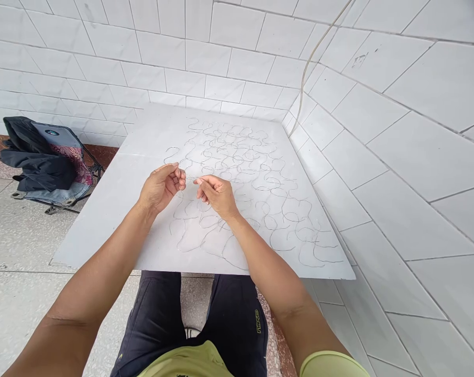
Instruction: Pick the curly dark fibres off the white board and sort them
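Many thin, dark, curly strands (282,209), like fine wire or thread, are spread over a white board (103,209). Above the board's middle, my left hand (163,187) is closed in a pinch, thumb uppermost and the other fingers curled in. Facing it a short gap away, my right hand (217,195) is also closed, thumb and forefinger pressed together. Whatever either pinch holds is too fine to make out. One curled strand (171,152) shows just beyond my left thumb; whether it touches the thumb I cannot tell.
White tiled walls (217,57) border the board at the back and right. A pale cable (305,68) hangs down the corner. On the floor to the left stands a folding chair (77,157) with dark cloth (44,162) on it. My legs (229,309) are under the board's front edge.
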